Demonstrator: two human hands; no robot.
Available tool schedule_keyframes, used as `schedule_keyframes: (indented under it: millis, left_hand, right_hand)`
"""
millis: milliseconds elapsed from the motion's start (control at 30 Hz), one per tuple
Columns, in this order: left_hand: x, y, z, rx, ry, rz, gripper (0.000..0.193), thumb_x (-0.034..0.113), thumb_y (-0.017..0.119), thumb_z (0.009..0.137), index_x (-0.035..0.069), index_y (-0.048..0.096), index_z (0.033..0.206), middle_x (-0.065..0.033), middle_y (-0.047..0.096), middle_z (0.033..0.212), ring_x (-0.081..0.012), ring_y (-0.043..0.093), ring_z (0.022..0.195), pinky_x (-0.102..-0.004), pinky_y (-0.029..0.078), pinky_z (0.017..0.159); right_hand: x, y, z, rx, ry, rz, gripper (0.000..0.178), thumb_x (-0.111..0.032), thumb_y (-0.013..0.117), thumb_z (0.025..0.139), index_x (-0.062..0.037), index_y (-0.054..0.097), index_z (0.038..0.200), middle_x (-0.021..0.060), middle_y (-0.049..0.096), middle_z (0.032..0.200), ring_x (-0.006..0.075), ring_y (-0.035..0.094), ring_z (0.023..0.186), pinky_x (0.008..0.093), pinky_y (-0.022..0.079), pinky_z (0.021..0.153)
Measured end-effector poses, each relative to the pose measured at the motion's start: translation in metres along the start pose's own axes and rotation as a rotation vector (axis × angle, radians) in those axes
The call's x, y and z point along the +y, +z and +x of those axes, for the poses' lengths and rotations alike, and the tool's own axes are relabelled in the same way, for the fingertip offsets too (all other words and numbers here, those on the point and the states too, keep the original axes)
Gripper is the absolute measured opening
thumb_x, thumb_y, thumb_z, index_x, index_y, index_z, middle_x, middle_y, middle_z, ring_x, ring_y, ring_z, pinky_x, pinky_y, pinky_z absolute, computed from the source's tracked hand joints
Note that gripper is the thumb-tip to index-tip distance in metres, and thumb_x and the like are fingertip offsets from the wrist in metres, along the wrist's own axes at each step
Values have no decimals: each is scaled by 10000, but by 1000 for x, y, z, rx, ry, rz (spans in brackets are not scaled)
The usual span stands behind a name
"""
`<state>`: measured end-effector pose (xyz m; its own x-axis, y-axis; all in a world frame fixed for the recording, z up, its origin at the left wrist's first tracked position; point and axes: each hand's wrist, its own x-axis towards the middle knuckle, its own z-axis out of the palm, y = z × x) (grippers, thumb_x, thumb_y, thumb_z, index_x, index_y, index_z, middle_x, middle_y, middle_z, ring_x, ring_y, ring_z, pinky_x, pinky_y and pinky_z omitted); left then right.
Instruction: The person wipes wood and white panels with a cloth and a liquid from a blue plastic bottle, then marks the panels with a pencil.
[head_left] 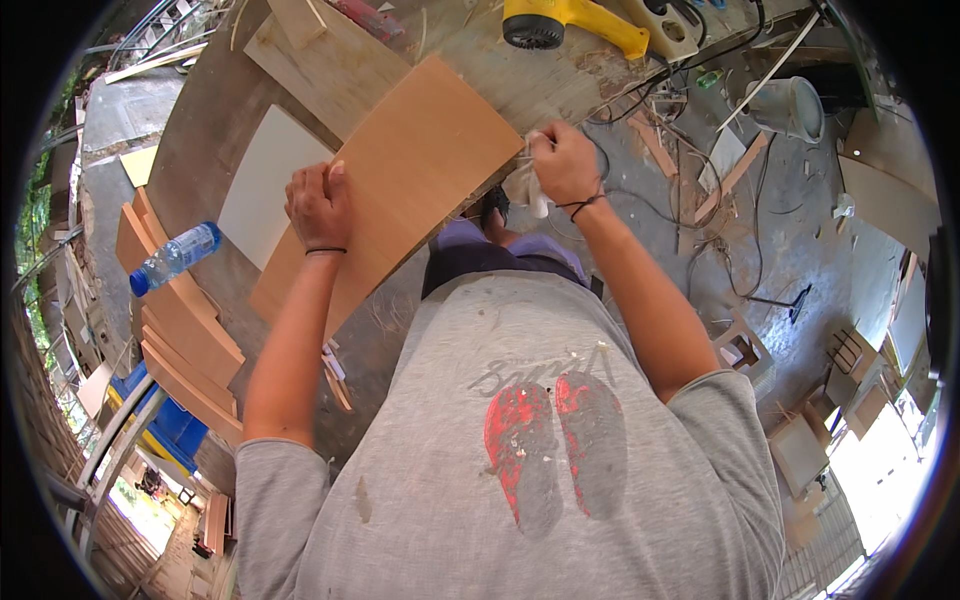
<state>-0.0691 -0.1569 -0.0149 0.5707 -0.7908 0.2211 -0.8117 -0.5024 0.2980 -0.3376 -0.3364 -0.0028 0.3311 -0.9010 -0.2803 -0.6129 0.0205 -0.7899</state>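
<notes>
A long, light-brown wooden board (420,150) lies slantwise across the worktable in front of me, its near right edge by the table's edge. My left hand (320,205) is closed at the board's left edge, with the thumb against it. At the board's right corner, my right hand (566,165) is curled into a fist. Something whitish and crumpled, like a rag (522,188), shows below and beside those fingers; what exactly they grip is hidden. A white panel (270,180) lies flat to the left of the board.
A yellow power tool (575,25) lies at the table's far side, with black cables nearby. On the left, a water bottle (176,258) rests by stacked brown boards (190,365). Wood scraps and a bucket (785,108) are on the floor at right.
</notes>
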Motion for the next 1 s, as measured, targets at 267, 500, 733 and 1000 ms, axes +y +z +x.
schedule_keyframes:
  millis: [267,500,733,1000]
  left_hand:
    - [-1,1,-1,26,1,-31,253,309,560,919,70,641,939,-110,620,928,-318,560,906,-424,434,817]
    - [3,1,-2,-5,-91,6,238,350,576,896,126,650,924,-61,614,926,-287,557,929,-424,421,816]
    - [-1,1,-3,33,-84,-54,218,330,572,897,128,655,906,-52,611,928,-273,557,934,-418,417,823]
    - [3,-3,-2,38,-76,-76,188,246,530,921,98,643,936,-69,616,942,-289,567,929,-419,430,811]
  right_hand:
    - [10,-12,-2,-68,-135,153,277,-254,611,842,4,676,922,188,669,786,288,664,732,342,504,681]
    - [8,17,2,60,-341,-181,210,-194,530,907,6,582,874,209,621,784,408,589,752,457,459,653]
    - [-19,-12,11,-20,-29,15,234,-189,475,925,9,597,896,206,615,774,391,600,761,469,460,680]
    - [-30,66,-49,-223,-1213,-697,349,-168,486,843,-85,600,1161,60,558,1273,219,469,1238,454,343,1022]
